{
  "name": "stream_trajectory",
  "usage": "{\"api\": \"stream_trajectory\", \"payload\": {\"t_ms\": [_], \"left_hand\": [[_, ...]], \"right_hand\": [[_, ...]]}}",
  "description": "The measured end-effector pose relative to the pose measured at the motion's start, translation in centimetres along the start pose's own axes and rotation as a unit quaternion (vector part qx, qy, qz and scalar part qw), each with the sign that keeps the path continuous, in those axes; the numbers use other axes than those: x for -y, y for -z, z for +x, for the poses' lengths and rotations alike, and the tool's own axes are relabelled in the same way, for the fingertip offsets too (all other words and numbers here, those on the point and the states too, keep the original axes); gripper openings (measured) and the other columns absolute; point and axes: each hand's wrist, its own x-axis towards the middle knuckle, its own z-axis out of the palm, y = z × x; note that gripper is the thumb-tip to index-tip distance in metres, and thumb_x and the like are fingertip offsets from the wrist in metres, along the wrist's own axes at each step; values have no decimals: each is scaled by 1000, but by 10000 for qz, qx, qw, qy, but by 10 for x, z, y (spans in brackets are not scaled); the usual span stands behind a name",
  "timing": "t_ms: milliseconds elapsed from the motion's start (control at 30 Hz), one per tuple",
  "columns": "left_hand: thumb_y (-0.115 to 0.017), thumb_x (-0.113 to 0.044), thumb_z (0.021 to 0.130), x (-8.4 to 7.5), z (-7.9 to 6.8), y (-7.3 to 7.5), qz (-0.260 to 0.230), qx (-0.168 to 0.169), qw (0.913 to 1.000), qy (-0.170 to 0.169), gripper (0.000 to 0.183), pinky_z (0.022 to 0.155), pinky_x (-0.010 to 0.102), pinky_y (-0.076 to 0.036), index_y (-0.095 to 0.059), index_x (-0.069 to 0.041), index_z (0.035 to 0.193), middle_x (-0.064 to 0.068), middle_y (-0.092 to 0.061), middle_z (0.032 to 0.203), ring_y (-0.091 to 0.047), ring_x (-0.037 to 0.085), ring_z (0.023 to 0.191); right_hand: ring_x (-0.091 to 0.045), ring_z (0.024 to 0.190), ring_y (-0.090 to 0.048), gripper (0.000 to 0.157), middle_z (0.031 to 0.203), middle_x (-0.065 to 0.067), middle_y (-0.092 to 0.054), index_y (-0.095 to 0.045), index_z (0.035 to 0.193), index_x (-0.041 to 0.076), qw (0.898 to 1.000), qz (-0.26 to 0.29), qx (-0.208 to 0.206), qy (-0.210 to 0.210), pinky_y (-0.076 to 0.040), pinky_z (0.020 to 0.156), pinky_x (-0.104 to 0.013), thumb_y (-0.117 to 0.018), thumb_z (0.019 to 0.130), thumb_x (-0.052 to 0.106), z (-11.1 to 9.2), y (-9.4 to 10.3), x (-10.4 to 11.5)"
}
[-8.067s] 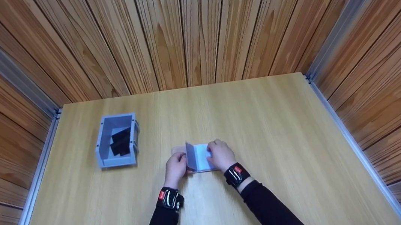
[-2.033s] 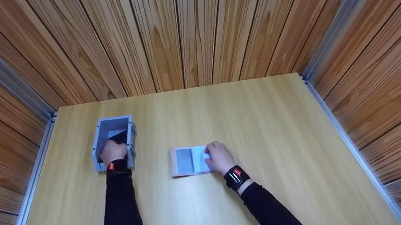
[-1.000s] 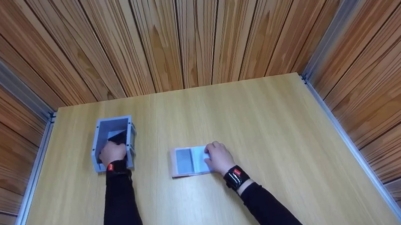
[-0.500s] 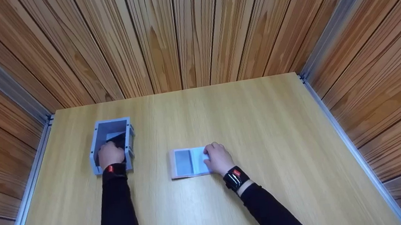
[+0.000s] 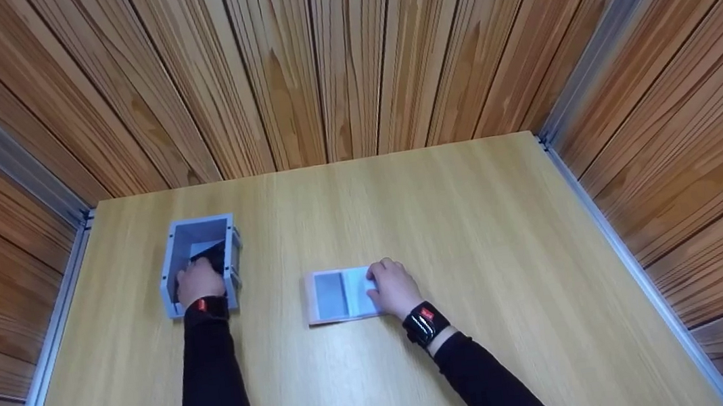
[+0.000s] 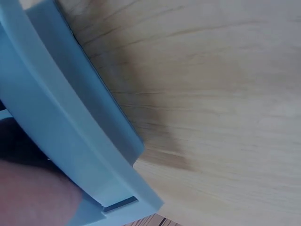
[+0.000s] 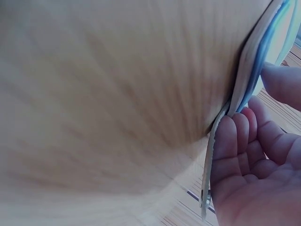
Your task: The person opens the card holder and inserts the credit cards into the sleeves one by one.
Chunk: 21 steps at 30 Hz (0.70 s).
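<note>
My left hand (image 5: 199, 280) reaches down into a grey-blue plastic bin (image 5: 173, 299) on the left of the table. Thin black cards (image 5: 214, 254) lie in the bin beyond the hand; its fingertips are hidden, so whether they grip a card does not show. In the left wrist view the bin's wall (image 6: 70, 117) covers most of that hand. A card holder (image 5: 330, 296) with a pale pink cover and bluish clear pages lies spread open mid-table. My right hand (image 5: 396, 287) holds its right side, thumb on the pages, curled fingers at the edge by a flap (image 7: 209, 165).
The light wood table (image 5: 473, 231) ends at a plank wall (image 5: 292, 68) behind, with more plank walls left and right. Metal rails (image 5: 641, 266) run along the table's sides.
Eight seconds ago both hands were at the card holder with a page raised; the page now lies flat. My left hand went into the bin and has shifted slightly there. The right hand stayed.
</note>
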Motion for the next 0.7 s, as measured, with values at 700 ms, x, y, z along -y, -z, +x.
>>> {"api": "stream_trajectory", "payload": {"t_ms": [700], "left_hand": [[-49, -1, 90, 1, 1, 4, -345, -16, 9993, -127, 40, 96, 65, -37, -54, 11, 128, 39, -45, 128, -44, 57, 116]], "right_hand": [[-31, 91, -54, 25, 97, -11, -56, -62, 100, 3, 10000, 63, -13, 36, -47, 81, -44, -77, 82, 11, -1, 1, 0]]}}
